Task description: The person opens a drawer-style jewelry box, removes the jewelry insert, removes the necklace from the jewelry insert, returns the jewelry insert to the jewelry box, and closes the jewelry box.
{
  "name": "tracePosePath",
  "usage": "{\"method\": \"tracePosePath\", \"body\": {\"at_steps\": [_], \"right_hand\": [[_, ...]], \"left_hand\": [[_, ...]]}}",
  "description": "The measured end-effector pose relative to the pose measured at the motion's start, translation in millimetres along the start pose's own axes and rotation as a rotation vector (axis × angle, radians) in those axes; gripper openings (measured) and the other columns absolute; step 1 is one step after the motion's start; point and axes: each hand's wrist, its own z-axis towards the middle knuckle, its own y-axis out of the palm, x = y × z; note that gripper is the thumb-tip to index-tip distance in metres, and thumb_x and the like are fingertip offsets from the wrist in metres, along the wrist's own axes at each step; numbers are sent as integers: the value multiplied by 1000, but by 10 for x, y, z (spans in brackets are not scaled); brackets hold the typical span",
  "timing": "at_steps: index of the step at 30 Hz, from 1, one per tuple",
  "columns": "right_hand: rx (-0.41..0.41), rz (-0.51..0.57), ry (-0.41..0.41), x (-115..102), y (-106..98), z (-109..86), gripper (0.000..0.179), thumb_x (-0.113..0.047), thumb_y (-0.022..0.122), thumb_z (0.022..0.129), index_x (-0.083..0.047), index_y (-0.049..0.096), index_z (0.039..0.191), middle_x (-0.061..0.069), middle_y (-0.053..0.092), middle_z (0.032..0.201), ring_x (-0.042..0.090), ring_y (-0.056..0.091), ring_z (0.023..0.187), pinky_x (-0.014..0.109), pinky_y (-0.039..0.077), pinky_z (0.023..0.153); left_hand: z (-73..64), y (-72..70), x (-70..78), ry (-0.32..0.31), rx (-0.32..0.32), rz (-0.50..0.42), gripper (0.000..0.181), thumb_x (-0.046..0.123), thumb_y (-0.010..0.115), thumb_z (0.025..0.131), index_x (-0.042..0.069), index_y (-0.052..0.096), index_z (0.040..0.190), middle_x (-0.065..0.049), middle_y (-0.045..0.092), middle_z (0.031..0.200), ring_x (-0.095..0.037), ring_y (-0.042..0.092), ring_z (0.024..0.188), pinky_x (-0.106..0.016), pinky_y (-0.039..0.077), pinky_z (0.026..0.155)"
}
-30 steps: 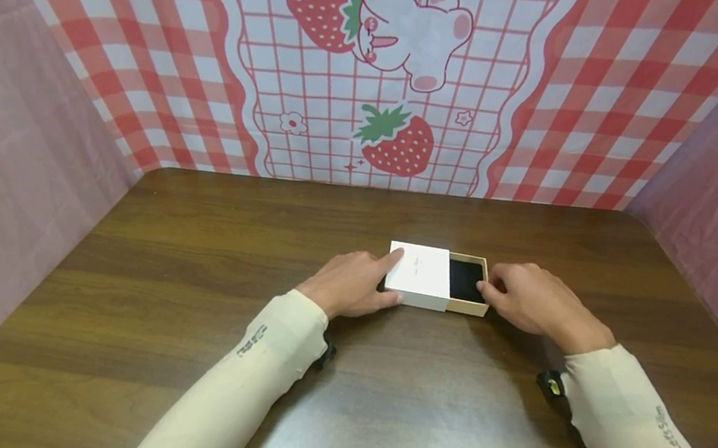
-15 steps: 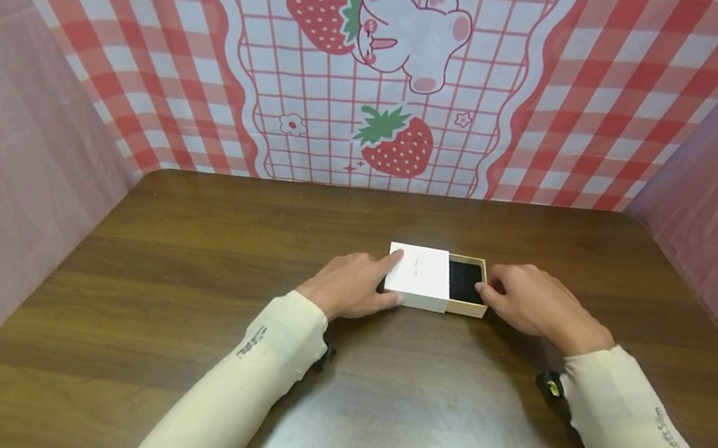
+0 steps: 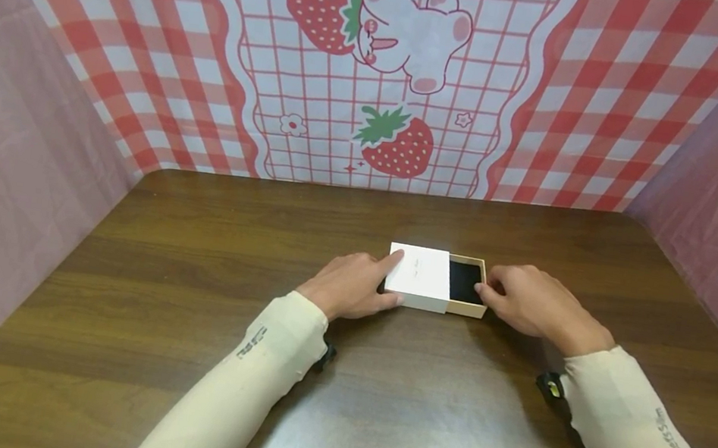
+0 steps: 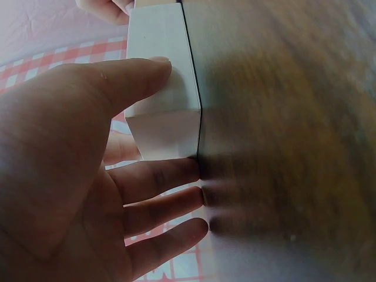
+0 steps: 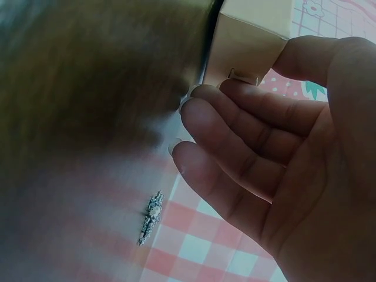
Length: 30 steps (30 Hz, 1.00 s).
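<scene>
A flat white sliding gift box lies on the wooden table in the head view, its sleeve (image 3: 419, 272) partly covering a tan inner drawer (image 3: 465, 309). Inside the drawer's exposed right part is a black insert (image 3: 463, 281). My left hand (image 3: 350, 284) holds the sleeve's left end, index finger on top and thumb against the near side; the left wrist view shows other fingers spread beside it. At the drawer's right end, my right hand (image 3: 530, 300) pinches the end wall, thumb over its rim. A small ribbon loop (image 5: 244, 77) shows on that wall.
A glittering silver ornament (image 5: 151, 217) lies on the table near the right hand, seen only in the right wrist view. Behind the brown table (image 3: 226, 236) hangs a red-and-white checked cloth (image 3: 161, 12). Pink curtains (image 3: 11, 152) flank both sides.
The drawer and the right fingertips have shifted very slightly left, toward the sleeve. My left hand and the sleeve keep their place.
</scene>
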Motion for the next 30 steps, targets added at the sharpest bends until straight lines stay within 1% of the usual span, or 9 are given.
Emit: {"method": "tracePosePath", "body": {"at_steps": [5, 14, 21, 30], "right_hand": [[-2, 3, -4, -1, -1, 5, 23, -30, 63, 98, -9, 65, 88, 0, 52, 70, 15, 48, 62, 33, 41, 55], [22, -27, -28, 13, 10, 13, 23, -29, 62, 98, -13, 62, 82, -2, 52, 70, 14, 48, 63, 34, 39, 56], [8, -8, -16, 2, 2, 1, 23, -30, 62, 98, -13, 63, 84, -1, 52, 70, 15, 48, 63, 33, 40, 56], [3, -5, -6, 3, -1, -5, 23, -31, 63, 98, -13, 63, 85, -1, 52, 70, 15, 48, 63, 33, 40, 56]], "left_hand": [[2, -1, -2, 0, -1, 0, 76, 50, 55, 100, 19, 24, 161, -11, 62, 134, -20, 60, 116, -40, 46, 98], [14, -1, -13, 24, 18, 19, 76, 50, 57, 99, 16, 27, 160, -12, 63, 131, -21, 62, 115, -41, 48, 96], [15, 2, -8, 16, 8, 14, 76, 50, 56, 99, 17, 25, 161, -11, 62, 135, -21, 60, 117, -41, 46, 98], [14, 1, -6, 13, 4, 16, 76, 50, 56, 99, 17, 25, 161, -11, 62, 133, -21, 61, 116, -40, 47, 97]]}}
